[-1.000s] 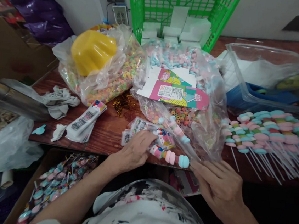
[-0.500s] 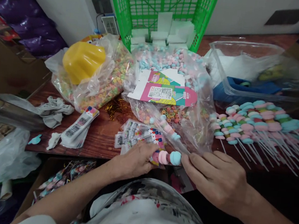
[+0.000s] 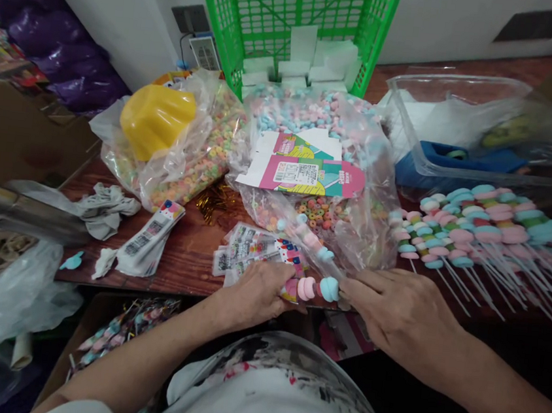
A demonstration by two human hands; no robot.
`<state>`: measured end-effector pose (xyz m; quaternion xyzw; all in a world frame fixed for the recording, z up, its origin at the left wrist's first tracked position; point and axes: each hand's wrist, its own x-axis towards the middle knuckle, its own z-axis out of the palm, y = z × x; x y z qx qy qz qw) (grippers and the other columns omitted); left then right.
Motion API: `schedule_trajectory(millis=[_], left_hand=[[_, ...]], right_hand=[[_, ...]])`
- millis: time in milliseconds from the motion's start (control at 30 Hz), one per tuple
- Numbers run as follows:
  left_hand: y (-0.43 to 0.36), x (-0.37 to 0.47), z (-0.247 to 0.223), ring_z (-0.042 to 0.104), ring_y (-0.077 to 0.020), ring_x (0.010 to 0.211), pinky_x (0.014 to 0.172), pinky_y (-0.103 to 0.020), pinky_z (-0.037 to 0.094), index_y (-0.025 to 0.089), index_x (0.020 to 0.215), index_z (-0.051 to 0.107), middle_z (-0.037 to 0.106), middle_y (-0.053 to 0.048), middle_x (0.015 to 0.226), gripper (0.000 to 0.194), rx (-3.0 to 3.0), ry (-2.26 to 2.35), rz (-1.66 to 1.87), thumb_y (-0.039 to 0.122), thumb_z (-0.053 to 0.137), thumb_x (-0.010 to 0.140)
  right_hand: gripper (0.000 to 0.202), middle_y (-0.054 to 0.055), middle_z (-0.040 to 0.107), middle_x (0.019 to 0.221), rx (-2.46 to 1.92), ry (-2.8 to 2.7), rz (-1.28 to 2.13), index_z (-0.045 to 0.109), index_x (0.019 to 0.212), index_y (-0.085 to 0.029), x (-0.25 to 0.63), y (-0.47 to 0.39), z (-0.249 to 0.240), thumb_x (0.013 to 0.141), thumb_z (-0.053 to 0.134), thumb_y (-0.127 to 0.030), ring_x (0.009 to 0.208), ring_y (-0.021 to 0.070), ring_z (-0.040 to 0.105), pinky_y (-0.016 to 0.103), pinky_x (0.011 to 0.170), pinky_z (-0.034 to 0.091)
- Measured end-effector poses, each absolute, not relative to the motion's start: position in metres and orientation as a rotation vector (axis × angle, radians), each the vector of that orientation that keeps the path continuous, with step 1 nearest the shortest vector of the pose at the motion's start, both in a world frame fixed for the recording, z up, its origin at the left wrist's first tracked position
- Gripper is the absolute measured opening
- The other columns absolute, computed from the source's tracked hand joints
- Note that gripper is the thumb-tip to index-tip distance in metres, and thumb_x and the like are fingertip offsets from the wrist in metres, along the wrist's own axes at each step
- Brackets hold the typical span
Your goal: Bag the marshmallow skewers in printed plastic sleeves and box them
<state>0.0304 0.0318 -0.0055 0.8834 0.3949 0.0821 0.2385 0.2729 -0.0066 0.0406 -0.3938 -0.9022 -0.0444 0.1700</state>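
Note:
Pink and blue puffy candies show on a candy skewer (image 3: pixel 329 289), held level at the table's front edge. My left hand (image 3: pixel 254 293) is closed round a small printed plastic bag (image 3: pixel 289 289) at the skewer's left end; the hand hides how much of the skewer is inside. At the other end, my right hand (image 3: pixel 395 317) pinches the skewer just past the blue candy, its stick hidden by the fingers. Just behind lie a second candy skewer (image 3: pixel 309 238) and a fan of flat printed bags (image 3: pixel 252 247).
Many finished-looking skewers (image 3: pixel 481 225) are piled at the right, sticks toward me. Behind are bags of ring candy (image 3: pixel 201 166), a printed carton (image 3: pixel 304 170), a green basket (image 3: pixel 216 23) and a clear tub (image 3: pixel 423 159). A box of wrapped skewers (image 3: pixel 109 333) sits below left.
The view has shifted slightly, moving the scene a little to the right. My right hand has tilted flatter around the skewer's end; my left hand keeps its grip.

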Motion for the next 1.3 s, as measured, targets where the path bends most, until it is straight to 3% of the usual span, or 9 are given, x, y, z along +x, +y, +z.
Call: schedule_trajectory(millis=[233, 367, 533, 767, 867, 967, 1167, 1300], left_hand=[[0.031, 0.040, -0.003, 0.056, -0.0142, 0.068, 0.059, -0.023, 0.037, 0.018, 0.086, 0.058, 0.063, 0.001, 0.077, 0.034, 2.193, 0.921, 0.315, 0.044, 0.073, 0.072], [0.030, 0.039, -0.003, 0.056, -0.0136, 0.071, 0.062, -0.022, 0.039, 0.018, 0.088, 0.057, 0.062, 0.003, 0.077, 0.034, 2.130, 0.891, 0.387, 0.043, 0.074, 0.072], [0.028, 0.032, -0.009, 0.056, -0.0145, 0.069, 0.060, -0.024, 0.038, 0.018, 0.088, 0.056, 0.063, 0.000, 0.080, 0.031, 2.298, 1.053, 0.455, 0.037, 0.074, 0.072], [0.026, 0.038, -0.012, 0.055, -0.0172, 0.071, 0.062, -0.027, 0.037, 0.016, 0.089, 0.056, 0.063, -0.003, 0.082, 0.024, 2.462, 1.038, 0.332, 0.036, 0.065, 0.080], [0.027, 0.040, -0.003, 0.054, -0.0156, 0.070, 0.062, -0.025, 0.038, 0.017, 0.088, 0.057, 0.061, 0.000, 0.078, 0.034, 2.256, 0.987, 0.247, 0.043, 0.072, 0.073], [0.029, 0.039, 0.008, 0.056, -0.0156, 0.077, 0.066, -0.024, 0.041, 0.018, 0.100, 0.057, 0.062, 0.002, 0.085, 0.050, 1.986, 0.872, 0.228, 0.044, 0.080, 0.063], [0.033, 0.046, 0.017, 0.057, -0.0211, 0.103, 0.088, -0.031, 0.043, 0.021, 0.126, 0.049, 0.062, -0.004, 0.112, 0.068, 1.800, 0.664, 0.293, 0.027, 0.078, 0.065], [0.032, 0.060, 0.015, 0.060, -0.0225, 0.097, 0.083, -0.032, 0.046, 0.020, 0.136, 0.040, 0.063, -0.007, 0.110, 0.082, 1.879, 0.645, 0.240, 0.018, 0.077, 0.062]], right_hand=[[0.022, 0.002, 0.057, 0.071, -0.955, -2.588, -0.257, 0.060, 0.090, -0.017, 0.263, -0.007, 0.039, 0.085, 0.041, -0.006, 0.062, 0.0172, 0.050, 0.032, 0.058, 0.028], [0.020, 0.001, 0.058, 0.065, -1.138, -2.595, -0.208, 0.057, 0.077, -0.019, 0.258, -0.007, 0.039, 0.076, 0.046, -0.002, 0.055, 0.0158, 0.049, 0.032, 0.054, 0.025], [0.025, -0.001, 0.059, 0.059, -1.347, -2.596, -0.083, 0.056, 0.076, -0.020, 0.259, -0.012, 0.036, 0.067, 0.048, 0.001, 0.045, 0.0136, 0.047, 0.032, 0.050, 0.020], [0.020, -0.002, 0.060, 0.061, -1.347, -2.657, 0.091, 0.056, 0.077, -0.021, 0.255, -0.010, 0.034, 0.075, 0.049, -0.002, 0.046, 0.0138, 0.044, 0.033, 0.051, 0.012], [0.019, -0.001, 0.060, 0.068, -1.188, -2.662, 0.083, 0.056, 0.079, -0.021, 0.257, -0.007, 0.036, 0.077, 0.051, -0.003, 0.055, 0.0143, 0.047, 0.032, 0.054, 0.017], [0.016, 0.000, 0.059, 0.072, -0.982, -2.625, 0.029, 0.057, 0.082, -0.020, 0.261, -0.005, 0.037, 0.082, 0.050, -0.007, 0.066, 0.0163, 0.048, 0.031, 0.061, 0.024], [0.015, 0.002, 0.060, 0.076, -0.848, -2.625, 0.011, 0.058, 0.084, -0.018, 0.257, -0.004, 0.031, 0.083, 0.047, -0.008, 0.071, 0.0179, 0.048, 0.032, 0.065, 0.029], [0.017, 0.005, 0.064, 0.087, -0.856, -2.735, 0.100, 0.059, 0.092, -0.017, 0.246, -0.003, 0.019, 0.081, 0.050, -0.007, 0.078, 0.0188, 0.053, 0.032, 0.070, 0.034]])
